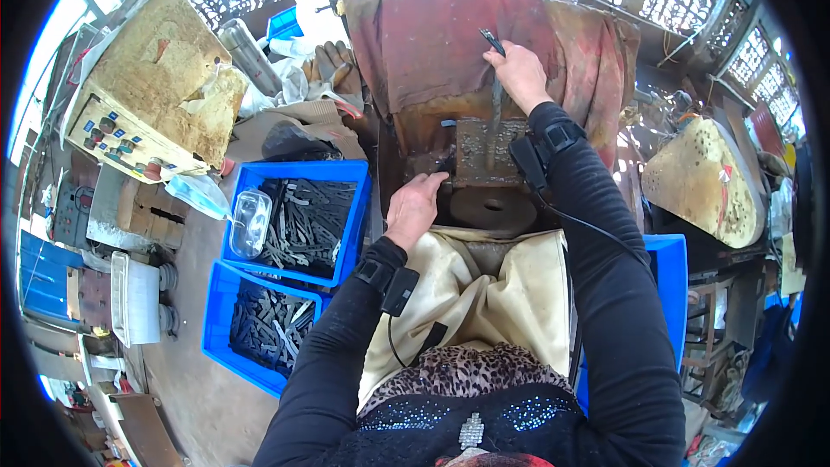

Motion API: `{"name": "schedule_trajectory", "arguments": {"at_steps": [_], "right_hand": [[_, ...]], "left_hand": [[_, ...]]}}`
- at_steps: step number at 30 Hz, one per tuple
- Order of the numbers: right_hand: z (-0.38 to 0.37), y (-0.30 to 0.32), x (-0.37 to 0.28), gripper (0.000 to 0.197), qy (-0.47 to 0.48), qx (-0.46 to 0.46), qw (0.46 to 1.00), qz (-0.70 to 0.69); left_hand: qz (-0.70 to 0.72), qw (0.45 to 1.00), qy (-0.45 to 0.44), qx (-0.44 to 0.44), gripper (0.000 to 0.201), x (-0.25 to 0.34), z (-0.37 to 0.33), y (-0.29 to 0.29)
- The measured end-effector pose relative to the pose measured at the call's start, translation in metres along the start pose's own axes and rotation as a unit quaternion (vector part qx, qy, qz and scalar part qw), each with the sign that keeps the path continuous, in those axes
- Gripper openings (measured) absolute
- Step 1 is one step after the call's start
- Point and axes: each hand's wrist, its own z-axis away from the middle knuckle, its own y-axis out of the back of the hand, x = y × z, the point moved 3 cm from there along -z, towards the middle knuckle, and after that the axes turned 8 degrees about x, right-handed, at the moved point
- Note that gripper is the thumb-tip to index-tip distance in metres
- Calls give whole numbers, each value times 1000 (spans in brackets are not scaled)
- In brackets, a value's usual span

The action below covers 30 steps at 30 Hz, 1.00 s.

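My right hand point(522, 76) is closed round a dark, narrow metal piece point(492, 41), whose end sticks out past the thumb and fingers. Below that hand a brownish upright rod point(494, 117) runs down to a worn metal block point(471, 154); I cannot tell whether the hand touches the rod. My left hand point(413, 209) has its fingers together at the block's left side. Something small and dark shows at those fingertips, too unclear to name. Nearer me lies a dark round disc point(493, 207) with a hole in its middle.
Left of me stand two blue bins point(361, 225) point(214, 329) with many dark metal strips; a clear plastic container point(251, 223) lies on the far one. A stained red cloth point(432, 43) hangs behind the block. A control box point(160, 78) stands far left, another blue bin point(670, 281) right.
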Motion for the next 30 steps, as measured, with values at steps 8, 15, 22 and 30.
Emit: {"name": "schedule_trajectory", "arguments": {"at_steps": [8,15,22,30], "right_hand": [[-1,2,-2,30,-11,-3,1000,-6],[0,3,-2,28,-23,-4,999,-21],[3,0,-6,30,-25,22,999,-16],[1,0,-8,30,-31,8,999,4]], "left_hand": [[-66,997,24,-21,25,-11,2,-8],[-94,995,31,-34,33,-10,3,-7],[-103,994,30,-32,32,-13,6,-7],[-111,992,46,-32,31,-8,6,-3]]}}
